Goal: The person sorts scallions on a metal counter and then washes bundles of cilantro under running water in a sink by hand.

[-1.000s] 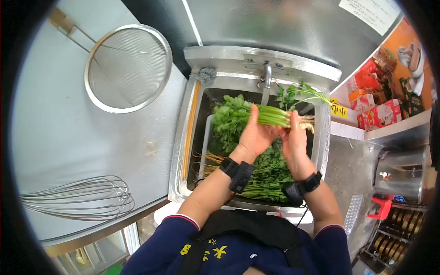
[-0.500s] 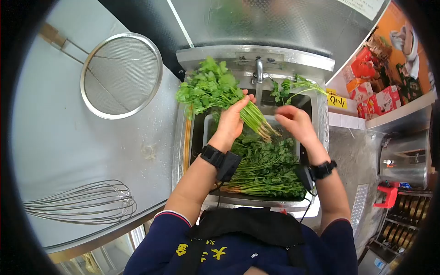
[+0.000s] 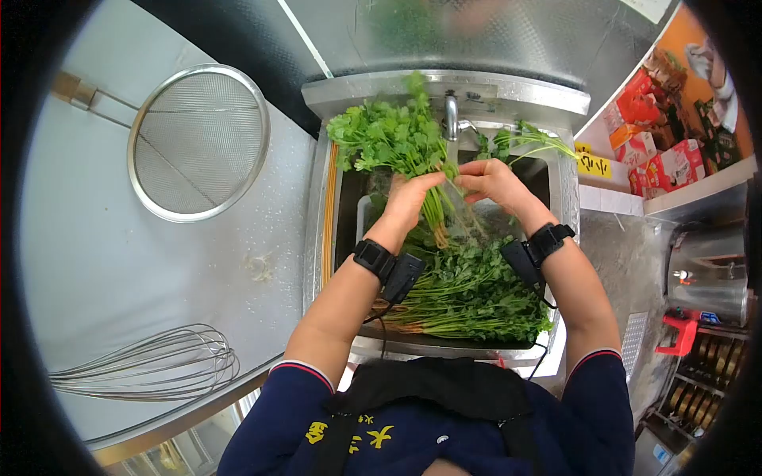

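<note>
A leafy bunch of cilantro is held in my left hand over the sink, leaves up and left, pale stem ends hanging down. My right hand is beside it, just below the faucet, its fingers closed on stems at the bunch's right side. Water runs from the spout onto this spot. Lower in the sink, a large pile of cilantro lies with its stems to the left. A few loose sprigs rest on the sink's back right corner.
On the steel counter at left lie a round mesh strainer and a wire whisk. Red packages stand on a shelf at the right. A red stool and a steel drum are on the floor side.
My right hand has moved left and up to the bunch and now grips stems there. The bunch has shifted right, closer to the faucet, and its stems hang more steeply.
</note>
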Demonstrator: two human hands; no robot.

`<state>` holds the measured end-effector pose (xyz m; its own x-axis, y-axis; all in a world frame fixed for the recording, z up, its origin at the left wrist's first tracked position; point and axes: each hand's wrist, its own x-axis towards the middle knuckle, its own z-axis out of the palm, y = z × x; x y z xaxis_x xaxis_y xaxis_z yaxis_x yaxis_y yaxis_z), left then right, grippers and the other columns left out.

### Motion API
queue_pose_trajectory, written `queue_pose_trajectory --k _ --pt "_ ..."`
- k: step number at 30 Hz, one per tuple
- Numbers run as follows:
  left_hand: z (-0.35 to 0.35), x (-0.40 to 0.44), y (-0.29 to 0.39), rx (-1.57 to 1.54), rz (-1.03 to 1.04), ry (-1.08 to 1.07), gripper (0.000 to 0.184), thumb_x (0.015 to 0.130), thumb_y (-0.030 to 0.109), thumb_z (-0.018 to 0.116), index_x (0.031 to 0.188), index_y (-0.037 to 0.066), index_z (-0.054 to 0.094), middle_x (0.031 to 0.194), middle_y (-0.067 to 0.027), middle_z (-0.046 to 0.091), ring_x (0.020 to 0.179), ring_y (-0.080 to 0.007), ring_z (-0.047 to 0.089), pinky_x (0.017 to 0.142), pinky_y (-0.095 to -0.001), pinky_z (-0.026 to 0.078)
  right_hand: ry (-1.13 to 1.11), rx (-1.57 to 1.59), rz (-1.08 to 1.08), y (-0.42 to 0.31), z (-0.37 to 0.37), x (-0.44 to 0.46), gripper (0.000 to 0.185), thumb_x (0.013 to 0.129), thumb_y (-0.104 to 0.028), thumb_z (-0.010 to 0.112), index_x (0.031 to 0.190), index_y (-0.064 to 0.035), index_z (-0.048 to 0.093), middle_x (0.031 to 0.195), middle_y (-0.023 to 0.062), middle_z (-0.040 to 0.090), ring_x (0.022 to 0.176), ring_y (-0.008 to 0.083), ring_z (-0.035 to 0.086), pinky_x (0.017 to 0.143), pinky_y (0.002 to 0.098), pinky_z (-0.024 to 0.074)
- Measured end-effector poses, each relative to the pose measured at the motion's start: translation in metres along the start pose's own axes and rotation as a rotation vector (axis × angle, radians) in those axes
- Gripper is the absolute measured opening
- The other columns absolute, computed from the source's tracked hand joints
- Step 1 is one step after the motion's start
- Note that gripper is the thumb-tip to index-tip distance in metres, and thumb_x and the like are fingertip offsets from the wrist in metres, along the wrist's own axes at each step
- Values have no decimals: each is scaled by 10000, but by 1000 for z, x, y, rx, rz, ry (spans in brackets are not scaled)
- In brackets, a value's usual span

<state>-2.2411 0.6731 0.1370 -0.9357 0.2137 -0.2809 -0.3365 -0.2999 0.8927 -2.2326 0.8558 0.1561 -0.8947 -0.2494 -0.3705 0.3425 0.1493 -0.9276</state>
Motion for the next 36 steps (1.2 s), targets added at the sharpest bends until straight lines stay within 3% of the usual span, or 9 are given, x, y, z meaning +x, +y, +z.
queue_pose_trajectory --k 5,9,12,14,18,21,26,33,36 --pt "-14 14 -22 -25 -31 31 358 707 93 709 1011 -58 595 984 -115 627 885 -204 602 758 -334 474 0 -213 -102 8 0 9 264 808 -142 613 995 43 590 900 86 631 746 137 614 646 265 543" --pt "-16 14 -21 -47 -89 -39 426 689 114 731 1025 -89 567 976 -140 621 905 -218 596 756 -346 472 -5 -112 -14 9 0 11 266 794 -125 602 999 40 561 901 86 616 771 140 605 646 281 544" --pt "-20 16 -27 65 -5 90 390 700 104 722 1021 -65 580 979 -128 620 905 -216 594 747 -343 470 -4 -46 -66 10 4 14 268 785 -100 582 1008 43 543 918 79 602 794 132 596 635 290 539" --pt "-19 15 -21 64 -95 34 344 711 97 714 1008 -37 605 993 -110 618 910 -206 591 774 -334 457 -9 -93 -67 13 2 17 237 773 -76 566 978 40 544 923 71 590 792 130 588 639 282 539" --pt "-15 9 -13 -22 -84 -12 296 732 90 688 999 -18 620 998 -100 619 897 -201 590 777 -328 452 14 -88 -66 11 8 19 236 767 -71 574 978 31 544 883 54 580 765 125 579 642 277 538" --pt "-14 9 -11 -84 -274 -34 275 744 80 665 995 -21 620 970 -93 629 867 -191 593 756 -328 460 -18 -73 -70 12 8 15 238 769 -68 585 987 20 546 847 35 572 744 121 571 633 274 536" --pt "-9 3 -13 -18 -39 -8 241 740 52 648 970 -17 630 931 -69 642 834 -176 603 736 -320 470 53 -87 -56 12 8 12 269 763 -77 604 1012 13 555 856 40 592 762 124 585 619 278 538" --pt "-11 8 -17 -35 -24 12 233 758 31 644 986 -14 626 942 -88 644 846 -178 619 748 -316 487 64 -157 -24 8 4 15 320 754 -82 599 1054 17 547 896 62 599 775 136 592 618 288 542" --pt "-6 4 -11 31 -24 32 242 761 34 641 997 -12 626 954 -82 645 857 -174 614 758 -312 481 82 -50 -57 9 7 16 331 748 -81 595 1058 23 544 902 70 591 759 144 594 621 291 543"
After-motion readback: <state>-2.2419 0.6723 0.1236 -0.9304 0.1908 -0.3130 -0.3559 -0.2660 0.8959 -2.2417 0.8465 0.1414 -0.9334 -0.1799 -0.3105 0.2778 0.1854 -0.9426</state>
